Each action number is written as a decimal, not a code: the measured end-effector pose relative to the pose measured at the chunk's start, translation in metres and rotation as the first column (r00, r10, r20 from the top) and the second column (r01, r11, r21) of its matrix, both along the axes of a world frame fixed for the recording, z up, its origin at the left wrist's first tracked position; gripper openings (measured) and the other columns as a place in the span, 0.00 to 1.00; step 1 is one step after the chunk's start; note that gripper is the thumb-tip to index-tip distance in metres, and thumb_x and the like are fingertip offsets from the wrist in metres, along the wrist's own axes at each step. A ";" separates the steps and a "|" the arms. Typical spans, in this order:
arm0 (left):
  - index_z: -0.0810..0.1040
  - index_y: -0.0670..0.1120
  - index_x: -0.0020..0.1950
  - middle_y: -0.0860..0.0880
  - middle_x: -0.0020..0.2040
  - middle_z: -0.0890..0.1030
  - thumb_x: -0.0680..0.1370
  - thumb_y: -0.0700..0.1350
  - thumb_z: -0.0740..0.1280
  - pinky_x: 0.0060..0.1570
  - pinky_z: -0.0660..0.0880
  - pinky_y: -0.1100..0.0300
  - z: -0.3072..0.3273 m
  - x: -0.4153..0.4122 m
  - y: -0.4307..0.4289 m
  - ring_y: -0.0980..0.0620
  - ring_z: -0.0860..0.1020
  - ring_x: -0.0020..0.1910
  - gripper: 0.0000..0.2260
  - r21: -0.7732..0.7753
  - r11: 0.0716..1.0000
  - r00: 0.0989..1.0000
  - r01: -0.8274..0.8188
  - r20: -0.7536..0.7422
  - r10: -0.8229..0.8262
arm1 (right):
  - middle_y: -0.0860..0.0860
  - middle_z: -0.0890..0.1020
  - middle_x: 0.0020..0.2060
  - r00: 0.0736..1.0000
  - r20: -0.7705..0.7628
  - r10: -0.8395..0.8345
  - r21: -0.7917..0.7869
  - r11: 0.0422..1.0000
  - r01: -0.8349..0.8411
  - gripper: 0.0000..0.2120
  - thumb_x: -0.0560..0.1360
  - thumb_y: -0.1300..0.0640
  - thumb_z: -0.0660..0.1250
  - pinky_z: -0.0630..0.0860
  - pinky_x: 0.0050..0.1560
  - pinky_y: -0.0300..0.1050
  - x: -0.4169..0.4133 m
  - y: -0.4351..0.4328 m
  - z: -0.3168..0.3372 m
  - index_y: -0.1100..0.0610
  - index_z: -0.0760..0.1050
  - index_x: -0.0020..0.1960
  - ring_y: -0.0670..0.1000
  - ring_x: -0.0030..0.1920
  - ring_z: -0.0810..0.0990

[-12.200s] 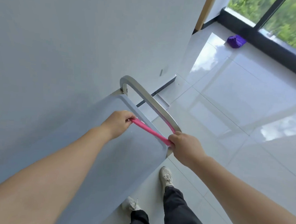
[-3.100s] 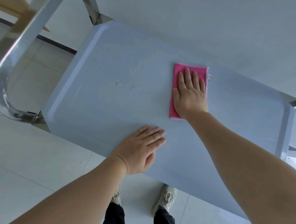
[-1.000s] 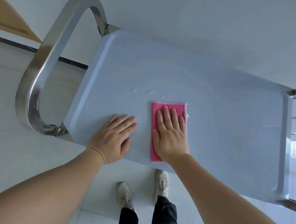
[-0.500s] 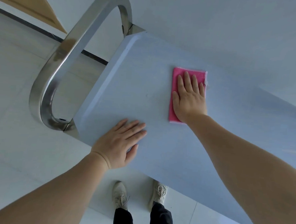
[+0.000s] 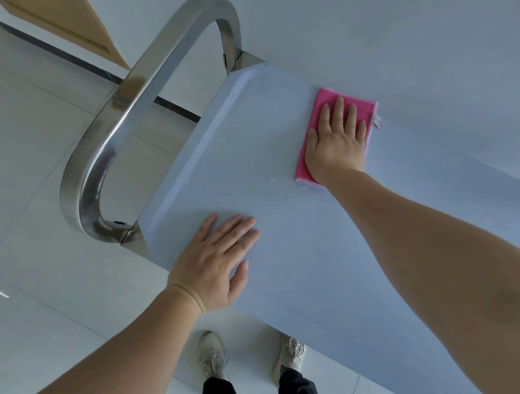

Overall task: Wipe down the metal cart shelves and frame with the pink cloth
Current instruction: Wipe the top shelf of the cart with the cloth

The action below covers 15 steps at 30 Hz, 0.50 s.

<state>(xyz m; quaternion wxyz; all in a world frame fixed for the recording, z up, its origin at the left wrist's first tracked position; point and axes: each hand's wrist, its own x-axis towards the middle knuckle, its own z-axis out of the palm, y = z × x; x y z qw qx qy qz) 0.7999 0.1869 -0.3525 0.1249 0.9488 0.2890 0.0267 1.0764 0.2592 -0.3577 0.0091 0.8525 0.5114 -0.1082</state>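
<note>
The cart's top shelf is a pale grey-blue tray that runs from upper left to lower right. A folded pink cloth lies flat near its far edge. My right hand presses on the cloth with straight fingers. My left hand rests flat on the shelf near its front edge. A curved steel handle loops off the shelf's left end. A few water drops sit between my hands.
A white wall stands right behind the cart. A glossy white tiled floor spreads to the left, with a wooden door at the top left. My shoes stand below the shelf's front edge.
My right hand has slid the cloth from the shelf's front to near its far edge. My left hand stays flat near the front edge.
</note>
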 end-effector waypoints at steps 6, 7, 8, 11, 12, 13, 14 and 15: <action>0.76 0.42 0.64 0.45 0.68 0.73 0.74 0.48 0.57 0.66 0.63 0.41 0.000 0.000 0.001 0.46 0.70 0.67 0.22 -0.011 0.999 0.999 -0.032 0.019 0.032 | 0.53 0.47 0.78 0.995 -0.021 0.100 -0.004 0.995 -0.100 0.28 0.81 0.46 0.44 0.40 0.76 0.55 -0.018 -0.013 0.002 0.55 0.46 0.78 0.57 0.77 0.43; 0.76 0.42 0.64 0.45 0.68 0.73 0.74 0.48 0.57 0.66 0.63 0.41 -0.001 0.000 0.001 0.47 0.71 0.67 0.21 -0.013 0.999 0.999 -0.032 0.024 0.032 | 0.53 0.47 0.78 0.993 -0.031 0.116 -0.002 0.993 -0.116 0.28 0.81 0.46 0.44 0.40 0.76 0.55 -0.024 -0.019 0.002 0.55 0.46 0.78 0.57 0.77 0.43; 0.76 0.43 0.64 0.45 0.68 0.73 0.74 0.48 0.57 0.66 0.63 0.41 -0.001 0.000 0.001 0.47 0.71 0.67 0.21 -0.015 0.999 0.999 -0.032 0.026 0.032 | 0.53 0.47 0.78 0.991 -0.043 0.125 0.000 0.992 -0.125 0.28 0.81 0.47 0.44 0.40 0.76 0.55 -0.031 -0.025 0.003 0.55 0.46 0.78 0.57 0.77 0.43; 0.76 0.43 0.64 0.46 0.68 0.74 0.74 0.48 0.57 0.66 0.64 0.42 0.000 0.000 0.002 0.47 0.72 0.66 0.21 -0.030 0.999 0.999 -0.038 0.017 0.038 | 0.53 0.48 0.78 0.988 -0.074 0.138 0.001 0.990 -0.139 0.28 0.81 0.47 0.45 0.40 0.76 0.54 -0.053 -0.048 0.004 0.55 0.47 0.78 0.57 0.77 0.44; 0.76 0.43 0.64 0.46 0.68 0.74 0.74 0.48 0.57 0.65 0.64 0.42 0.001 0.000 0.003 0.47 0.72 0.66 0.21 -0.033 0.999 0.999 -0.035 0.009 0.035 | 0.53 0.49 0.78 0.987 -0.081 0.139 -0.001 0.990 -0.139 0.28 0.81 0.47 0.45 0.41 0.76 0.54 -0.062 -0.058 0.004 0.55 0.47 0.78 0.57 0.77 0.44; 0.76 0.44 0.64 0.46 0.67 0.74 0.74 0.48 0.57 0.65 0.63 0.42 0.001 0.001 0.003 0.47 0.72 0.66 0.21 -0.037 0.999 0.999 -0.032 -0.001 0.032 | 0.53 0.49 0.78 0.986 -0.086 0.140 -0.002 0.990 -0.141 0.28 0.81 0.47 0.45 0.41 0.76 0.54 -0.070 -0.068 0.004 0.55 0.48 0.78 0.57 0.77 0.45; 0.76 0.44 0.64 0.46 0.68 0.74 0.74 0.49 0.57 0.66 0.63 0.43 0.002 0.001 0.003 0.47 0.72 0.67 0.22 -0.043 0.999 0.999 -0.032 -0.009 0.032 | 0.53 0.50 0.78 0.986 -0.089 0.141 -0.002 0.990 -0.141 0.28 0.81 0.46 0.44 0.42 0.76 0.54 -0.078 -0.078 0.003 0.55 0.48 0.78 0.57 0.77 0.46; 0.76 0.44 0.64 0.47 0.68 0.74 0.74 0.49 0.57 0.66 0.63 0.43 0.002 0.000 0.004 0.48 0.71 0.67 0.22 -0.047 0.998 0.999 -0.030 -0.011 0.030 | 0.53 0.51 0.78 0.986 -0.093 0.138 0.000 0.990 -0.139 0.28 0.80 0.46 0.42 0.42 0.76 0.54 -0.085 -0.088 0.003 0.54 0.49 0.78 0.57 0.77 0.47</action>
